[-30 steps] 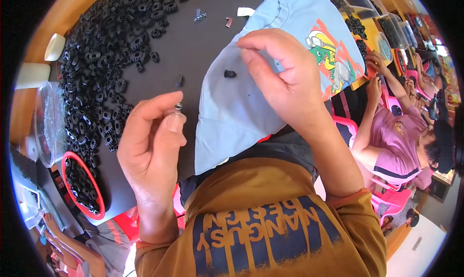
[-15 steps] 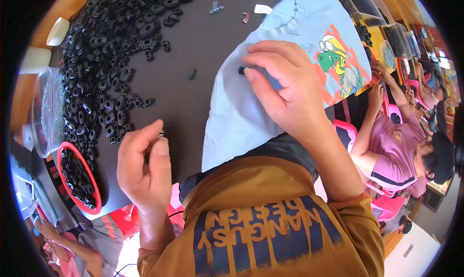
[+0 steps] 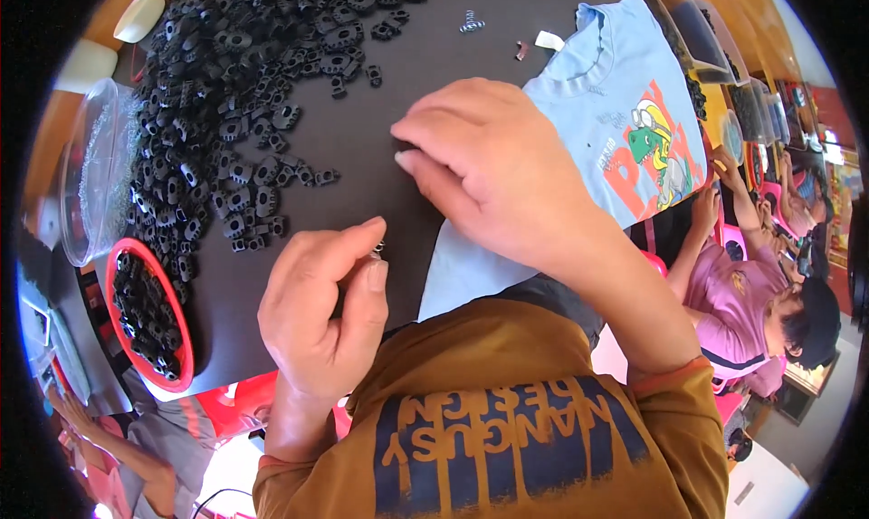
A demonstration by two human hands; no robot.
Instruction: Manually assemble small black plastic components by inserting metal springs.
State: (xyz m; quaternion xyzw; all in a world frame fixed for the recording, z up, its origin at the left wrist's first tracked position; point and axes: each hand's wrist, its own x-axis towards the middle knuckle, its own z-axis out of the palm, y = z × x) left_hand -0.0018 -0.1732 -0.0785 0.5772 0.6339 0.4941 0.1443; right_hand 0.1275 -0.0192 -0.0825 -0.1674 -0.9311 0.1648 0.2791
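My left hand (image 3: pixel 317 306) pinches a small metal spring (image 3: pixel 378 247) between thumb and index finger, just above the dark table (image 3: pixel 353 143). My right hand (image 3: pixel 502 161) is bent low over the table, palm down, its thumb and fingertips close together. Whatever lies between those fingertips is hidden in shadow. Under and beyond that hand spreads a light blue T-shirt (image 3: pixel 570 89) with a cartoon dinosaur print. To the left of both hands lies a large heap of small black plastic parts (image 3: pixel 253 76).
A red-rimmed tray (image 3: pixel 190 356) of black parts sits at the left edge, below a clear plastic container (image 3: pixel 81 180). A coil spring (image 3: pixel 472 21) and a small reddish piece (image 3: pixel 521 50) lie near the shirt collar. A co-worker (image 3: pixel 738 288) sits at the right.
My right hand has moved left, from over the T-shirt toward the bare table, and the black piece by its thumb no longer shows. My left hand still pinches the spring. The view has shifted.
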